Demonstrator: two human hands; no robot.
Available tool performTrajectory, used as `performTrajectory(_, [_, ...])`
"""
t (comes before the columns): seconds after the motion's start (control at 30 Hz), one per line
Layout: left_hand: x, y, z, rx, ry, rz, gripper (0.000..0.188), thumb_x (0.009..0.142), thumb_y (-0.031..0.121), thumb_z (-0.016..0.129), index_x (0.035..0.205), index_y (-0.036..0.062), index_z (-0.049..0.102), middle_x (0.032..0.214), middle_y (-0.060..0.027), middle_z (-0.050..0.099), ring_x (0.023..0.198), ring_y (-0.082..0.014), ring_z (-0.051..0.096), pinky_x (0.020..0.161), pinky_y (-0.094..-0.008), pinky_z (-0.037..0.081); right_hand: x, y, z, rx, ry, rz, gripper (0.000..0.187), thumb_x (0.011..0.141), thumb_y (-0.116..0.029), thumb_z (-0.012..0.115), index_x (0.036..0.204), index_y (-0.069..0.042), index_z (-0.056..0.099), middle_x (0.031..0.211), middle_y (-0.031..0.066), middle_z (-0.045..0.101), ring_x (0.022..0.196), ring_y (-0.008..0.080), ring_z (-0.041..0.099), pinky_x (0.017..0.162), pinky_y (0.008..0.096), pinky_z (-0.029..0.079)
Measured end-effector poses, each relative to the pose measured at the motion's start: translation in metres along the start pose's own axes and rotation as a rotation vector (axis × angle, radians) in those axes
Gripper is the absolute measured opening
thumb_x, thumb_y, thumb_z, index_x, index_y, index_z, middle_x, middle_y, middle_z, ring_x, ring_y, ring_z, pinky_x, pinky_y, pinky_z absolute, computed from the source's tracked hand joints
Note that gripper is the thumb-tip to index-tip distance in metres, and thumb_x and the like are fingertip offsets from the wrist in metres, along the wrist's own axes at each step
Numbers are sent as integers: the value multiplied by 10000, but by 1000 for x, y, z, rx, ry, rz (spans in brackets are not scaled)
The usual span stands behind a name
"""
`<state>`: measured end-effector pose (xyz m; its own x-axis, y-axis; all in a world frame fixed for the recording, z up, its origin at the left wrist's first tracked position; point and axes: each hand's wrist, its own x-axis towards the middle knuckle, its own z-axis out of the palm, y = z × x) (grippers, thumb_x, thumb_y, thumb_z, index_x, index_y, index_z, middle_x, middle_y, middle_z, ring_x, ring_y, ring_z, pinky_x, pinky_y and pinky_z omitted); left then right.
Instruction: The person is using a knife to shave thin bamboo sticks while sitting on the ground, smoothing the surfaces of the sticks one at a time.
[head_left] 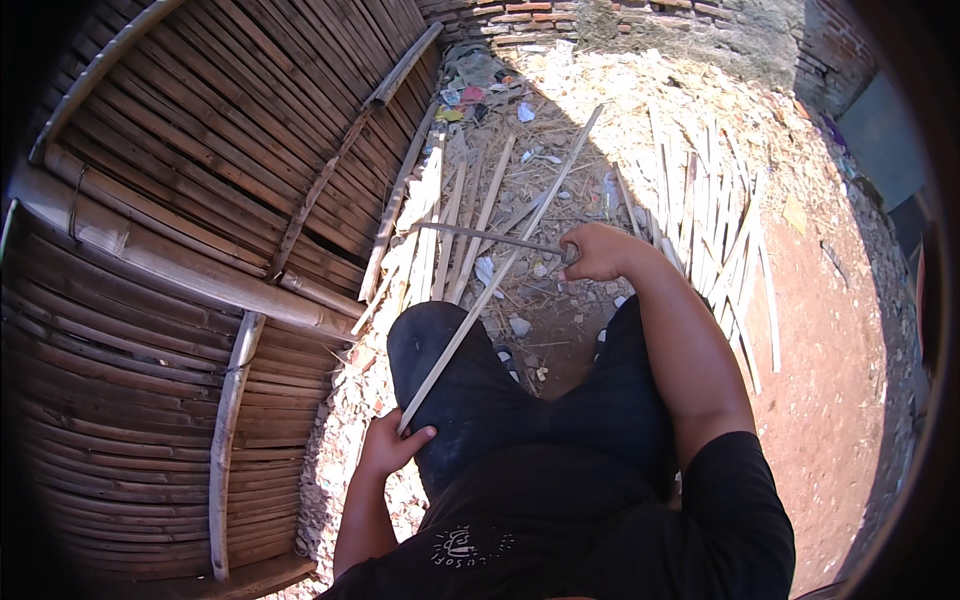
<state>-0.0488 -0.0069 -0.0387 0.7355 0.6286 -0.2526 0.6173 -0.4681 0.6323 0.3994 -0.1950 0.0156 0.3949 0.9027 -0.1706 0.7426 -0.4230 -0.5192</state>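
Note:
My left hand point(388, 443) grips the near end of a long thin bamboo strip point(500, 270), which runs over my left knee point(430, 340) and away toward the upper right. My right hand point(598, 250) is closed on the handle of a long knife point(490, 237); its blade points left and crosses the strip about midway along. I sit low, in dark trousers and a black shirt, with both knees raised.
A slatted bamboo platform point(200, 200) fills the left side. Split bamboo strips point(715, 215) lie in a pile at the right and several more point(440, 230) ahead, among shavings and litter. A brick wall point(560, 15) closes the far end. Bare red earth point(830, 330) lies at the right.

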Motion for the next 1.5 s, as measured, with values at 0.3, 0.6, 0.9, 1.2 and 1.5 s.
performTrajectory(0.3, [-2,4,-2,-8,-6,-16,523,730,451,860,698,31,549,586,-48,553,553,-145,536,538,-325,453,-4,-31,2,-67,-210,-96,571,756,-360,790,1222,-61,652,1082,188,693,1068,369,645,907,447,505])
performTrajectory(0.6, [2,5,-2,-27,-37,-32,521,733,442,862,696,32,543,599,-34,549,562,-127,517,534,-311,443,-6,25,-17,159,209,157,587,761,-355,784,1201,6,640,1099,250,676,1088,397,633,939,438,493])
performTrajectory(0.9, [-3,15,-7,16,-25,-57,511,734,445,857,720,26,565,604,-35,550,566,-140,536,541,-313,446,-1,-51,23,-111,-248,-210,551,750,-390,786,1187,-76,670,1042,206,691,1061,382,643,902,456,503])
performTrajectory(1.2, [2,2,-1,-44,-41,-24,501,740,433,859,725,28,564,603,-24,536,566,-120,510,536,-305,437,-2,42,-18,115,316,215,612,751,-358,779,1212,19,637,1072,234,680,1035,380,646,901,435,498])
performTrajectory(1.5, [-2,23,-8,-10,-44,-70,490,742,440,858,776,17,614,605,-16,549,569,-115,521,539,-297,443,-5,-31,11,-95,-87,-117,506,754,-332,776,1166,-58,672,1023,222,687,1032,398,642,901,458,503])
